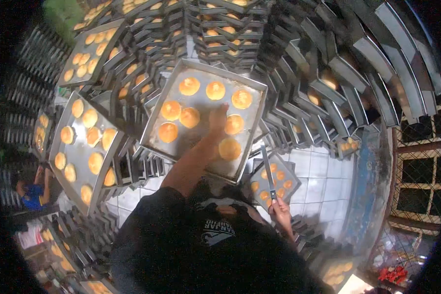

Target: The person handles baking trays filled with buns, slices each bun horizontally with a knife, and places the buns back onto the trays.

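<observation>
Head view: your left hand (219, 117) reaches over the large metal tray (206, 169) in front of you, its fingers pointing down among the buns and just beside the bun (234, 124) toward the tray's right side. The hand is blurred and seen from above, so you cannot tell how far its fingers are open or whether they touch anything. Your right hand (281, 211), lower and to the right, is closed round the dark handle of a knife (268, 169). The long, narrow, straight blade points up and away from you, above a smaller-looking tray of buns (252, 196) that sits lower down.

The buns on the large tray are round and domed, golden on top with a slight gloss and paler at the edges; eight show around your arm. The tray is square-cornered, with straight raised walls, and its grey base is stained brownish near the rim. To your left, another tray (75, 180) of buns slopes on a stack. Stacked metal trays (323, 95) with thin, hard edges rise around you, and pale, smooth, square tiles (321, 179) cover the floor at the right.
</observation>
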Demonstrator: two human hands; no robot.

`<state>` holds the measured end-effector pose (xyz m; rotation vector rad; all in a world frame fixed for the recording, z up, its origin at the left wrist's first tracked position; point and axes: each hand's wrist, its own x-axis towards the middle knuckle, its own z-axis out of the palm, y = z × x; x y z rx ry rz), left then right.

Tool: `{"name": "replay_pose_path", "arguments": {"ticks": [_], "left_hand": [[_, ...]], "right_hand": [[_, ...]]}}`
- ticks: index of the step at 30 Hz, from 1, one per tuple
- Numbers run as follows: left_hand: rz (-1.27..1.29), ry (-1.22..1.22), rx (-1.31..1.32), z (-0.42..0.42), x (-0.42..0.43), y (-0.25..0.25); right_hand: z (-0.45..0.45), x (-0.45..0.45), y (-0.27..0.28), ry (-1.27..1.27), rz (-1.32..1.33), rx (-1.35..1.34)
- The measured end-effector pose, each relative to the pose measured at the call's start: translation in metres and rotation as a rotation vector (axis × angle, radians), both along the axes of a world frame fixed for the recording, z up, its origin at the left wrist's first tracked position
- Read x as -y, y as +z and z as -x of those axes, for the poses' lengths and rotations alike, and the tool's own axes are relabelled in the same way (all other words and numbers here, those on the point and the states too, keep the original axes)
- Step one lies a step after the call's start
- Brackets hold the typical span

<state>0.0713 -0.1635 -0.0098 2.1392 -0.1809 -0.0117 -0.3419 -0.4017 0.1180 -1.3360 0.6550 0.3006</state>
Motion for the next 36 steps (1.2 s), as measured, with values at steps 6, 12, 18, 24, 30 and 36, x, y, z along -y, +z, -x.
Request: {"name": "replay_pose_path", "arguments": {"ticks": [6,12,18,24,30,36], "left_hand": [[0.092,0.326,0.181,-0.068,0.069,0.000],[-0.108,-0.016,-0.072,-0.055,0.076,0.055],[0.344,0.020,0.094,-0.012,0.074,0.023],[1.505,-0.099,-0.477,-0.006,0.010,0.110],[1.890,0.229,-0.509,0.014,-0.039,0.160],[1.886,0.251,-0.385,0.031,-0.053,0.188]], "right_hand": [[0.009,-0.024,0.000,-0.099,0.034,-0.065],[0.000,-0.041,0.033,-0.156,0.053,-0.084],[-0.072,-0.038,0.054,0.046,0.130,0.075],[-0.160,-0.046,0.062,0.134,0.396,0.335],[-0.197,-0.090,0.080,0.216,0.435,0.538],[-0.193,-0.105,0.081,0.341,0.554,0.658]]}}
